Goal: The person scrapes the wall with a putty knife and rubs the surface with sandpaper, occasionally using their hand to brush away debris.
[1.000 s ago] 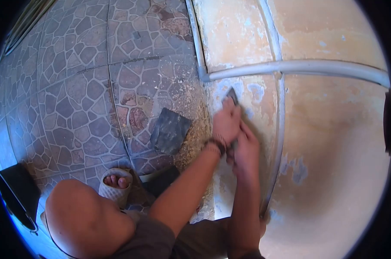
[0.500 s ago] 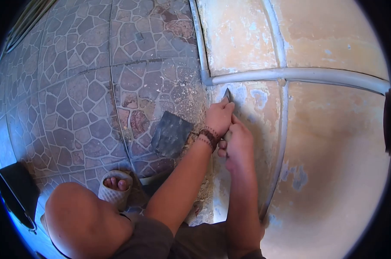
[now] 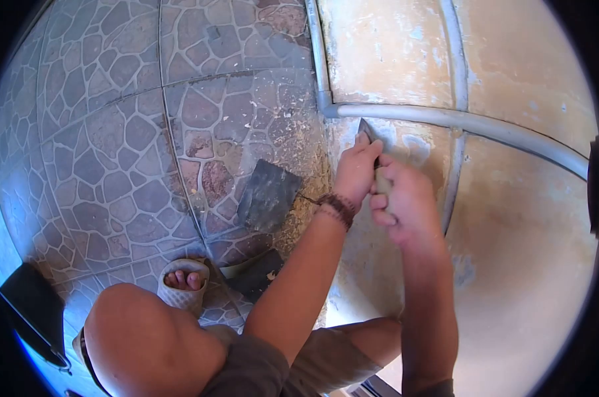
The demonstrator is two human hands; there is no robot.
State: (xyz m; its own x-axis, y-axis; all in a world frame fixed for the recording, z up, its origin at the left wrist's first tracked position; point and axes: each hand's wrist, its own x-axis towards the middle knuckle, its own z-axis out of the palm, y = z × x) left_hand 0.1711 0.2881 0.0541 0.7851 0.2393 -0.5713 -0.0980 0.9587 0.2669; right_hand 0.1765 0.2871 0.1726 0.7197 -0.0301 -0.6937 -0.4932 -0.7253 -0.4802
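From my remote seat I am working with both hands on one scraper (image 3: 365,130). My left hand (image 3: 356,169) is leading, its grip closing around the tool near the blade, fingers reaching up beside the metal. My right hand (image 3: 411,202) is wrapping round the pale handle (image 3: 384,186), its grip clamping on it from behind and to the right. The blade is pointing up the wall (image 3: 505,218), its tip lying just below the pale pipe (image 3: 438,117); whether the very edge is touching the surface, I cannot tell.

I am judging the step in hand as a two-handed stroke over the patchy coating, close to the corner where the pipe is bending. A bare-looking pale patch (image 3: 415,149) is showing just to the right of the blade. As I am reading it, the next move is calling for a low blade angle, steady pressure from the right hand and fine steering from the left, with the tip kept clear of the pipe; too steep a push could be gouging the surface.

To the left, light crumbs (image 3: 293,135) are lying scattered over the stone-patterned floor (image 3: 124,135). A dark, flat piece (image 3: 268,197) is resting there near my braceleted wrist, and a second dark piece (image 3: 254,276) is lying closer to the slippered foot (image 3: 183,281). A black bucket (image 3: 33,308) is standing out at the far left.
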